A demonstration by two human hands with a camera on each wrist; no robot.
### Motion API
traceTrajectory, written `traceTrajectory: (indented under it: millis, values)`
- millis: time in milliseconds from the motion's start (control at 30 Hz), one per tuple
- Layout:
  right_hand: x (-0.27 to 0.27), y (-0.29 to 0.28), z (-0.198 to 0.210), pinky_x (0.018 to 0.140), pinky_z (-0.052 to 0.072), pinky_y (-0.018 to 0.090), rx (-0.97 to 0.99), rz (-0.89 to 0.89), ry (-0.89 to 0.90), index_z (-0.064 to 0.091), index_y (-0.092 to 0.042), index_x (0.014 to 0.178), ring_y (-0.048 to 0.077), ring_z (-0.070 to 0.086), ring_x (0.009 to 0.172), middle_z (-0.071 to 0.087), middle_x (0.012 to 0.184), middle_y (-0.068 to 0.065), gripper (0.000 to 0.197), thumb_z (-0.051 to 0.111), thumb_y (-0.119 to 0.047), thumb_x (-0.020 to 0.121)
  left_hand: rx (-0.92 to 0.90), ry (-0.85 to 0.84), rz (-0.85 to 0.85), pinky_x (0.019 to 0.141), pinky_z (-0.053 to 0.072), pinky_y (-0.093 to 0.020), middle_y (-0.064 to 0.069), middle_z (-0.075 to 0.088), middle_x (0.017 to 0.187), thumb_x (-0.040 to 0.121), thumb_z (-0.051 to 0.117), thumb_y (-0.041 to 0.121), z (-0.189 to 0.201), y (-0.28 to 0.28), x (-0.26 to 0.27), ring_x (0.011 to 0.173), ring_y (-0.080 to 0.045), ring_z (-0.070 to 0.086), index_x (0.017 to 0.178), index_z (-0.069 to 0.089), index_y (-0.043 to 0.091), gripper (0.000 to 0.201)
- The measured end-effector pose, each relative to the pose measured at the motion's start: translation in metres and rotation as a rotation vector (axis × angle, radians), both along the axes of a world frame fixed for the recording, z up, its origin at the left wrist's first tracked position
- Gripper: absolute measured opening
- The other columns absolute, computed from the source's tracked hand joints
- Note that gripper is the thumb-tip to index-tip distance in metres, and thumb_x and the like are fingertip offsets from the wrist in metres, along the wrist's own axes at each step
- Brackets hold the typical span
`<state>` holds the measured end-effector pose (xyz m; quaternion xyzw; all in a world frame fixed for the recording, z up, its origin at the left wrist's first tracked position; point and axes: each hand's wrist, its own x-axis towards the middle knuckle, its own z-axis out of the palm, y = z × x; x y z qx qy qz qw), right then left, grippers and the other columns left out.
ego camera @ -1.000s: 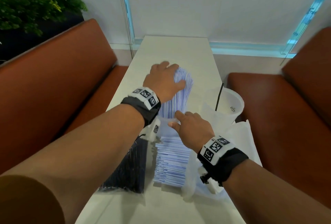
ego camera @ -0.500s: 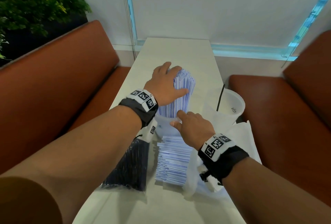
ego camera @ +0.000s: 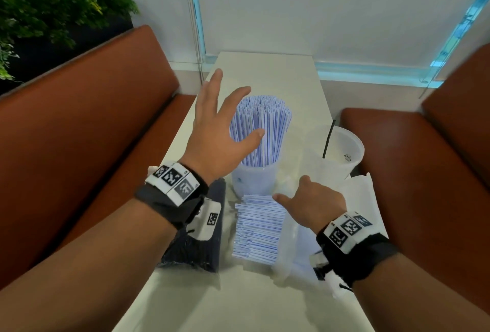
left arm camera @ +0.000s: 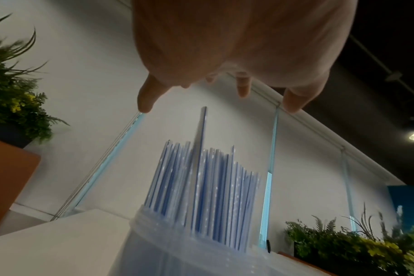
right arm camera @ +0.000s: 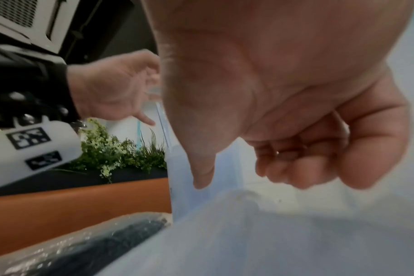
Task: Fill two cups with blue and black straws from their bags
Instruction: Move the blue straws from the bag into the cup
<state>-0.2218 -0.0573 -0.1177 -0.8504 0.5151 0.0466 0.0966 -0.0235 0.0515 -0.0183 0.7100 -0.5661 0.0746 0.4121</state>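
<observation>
A clear cup (ego camera: 254, 180) packed with upright blue-striped straws (ego camera: 261, 130) stands mid-table. My left hand (ego camera: 220, 125) hovers just left of and above the straw tops, fingers spread, holding nothing. In the left wrist view one straw (left arm camera: 201, 130) sticks up above the rest (left arm camera: 201, 186). My right hand (ego camera: 310, 204) hangs near the cup's base over the bag of blue straws (ego camera: 257, 228), fingers loosely curled and empty (right arm camera: 248, 168). The bag of black straws (ego camera: 196, 249) lies under my left wrist. A second cup (ego camera: 342, 151) at the right holds one black straw (ego camera: 328, 138).
The narrow white table (ego camera: 265, 71) runs away from me between two brown benches (ego camera: 92, 132) (ego camera: 424, 172). Crumpled white plastic (ego camera: 363, 199) lies by my right wrist. A plant (ego camera: 53, 0) stands behind the left bench. The far table end is bare.
My left hand has lifted off the straw tops and spread open. My right hand has let go of the cup and drawn back toward me.
</observation>
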Motion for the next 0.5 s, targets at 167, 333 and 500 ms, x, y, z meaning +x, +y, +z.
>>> traceTrajectory:
  millis: [167, 333, 500]
  values:
    - [-0.003, 0.001, -0.015, 0.049, 0.025, 0.027, 0.014, 0.029, 0.037, 0.048, -0.021, 0.094, 0.010, 0.046, 0.058, 0.050, 0.071, -0.010, 0.040, 0.052, -0.061, 0.087, -0.276, -0.129, -0.016, 0.107, 0.038, -0.043, -0.004, 0.048, 0.137, 0.086, 0.064, 0.034, -0.018, 0.025, -0.030, 0.128, -0.026, 0.044, 0.115, 0.062, 0.019, 0.033]
    - [-0.004, 0.000, -0.013, 0.049, 0.025, 0.026, 0.028, 0.040, -0.016, 0.047, -0.024, 0.079, 0.009, 0.043, 0.059, 0.047, 0.072, -0.011, 0.015, 0.050, -0.034, 0.090, 0.417, -0.079, -0.230, 0.082, 0.052, -0.040, 0.010, 0.062, 0.097, 0.099, 0.046, 0.038, -0.071, 0.028, -0.061, 0.092, -0.011, 0.055, 0.101, 0.064, 0.029, 0.020]
    - [-0.005, 0.000, -0.006, 0.050, 0.027, 0.025, 0.035, 0.073, -0.032, 0.038, -0.026, 0.072, 0.007, 0.042, 0.061, 0.044, 0.073, -0.012, 0.022, 0.048, -0.028, 0.091, 0.780, -0.123, -0.318, 0.104, 0.044, -0.042, -0.002, 0.051, 0.139, 0.100, 0.053, 0.036, -0.121, 0.001, -0.072, 0.129, -0.023, 0.045, 0.143, 0.052, 0.017, 0.047]
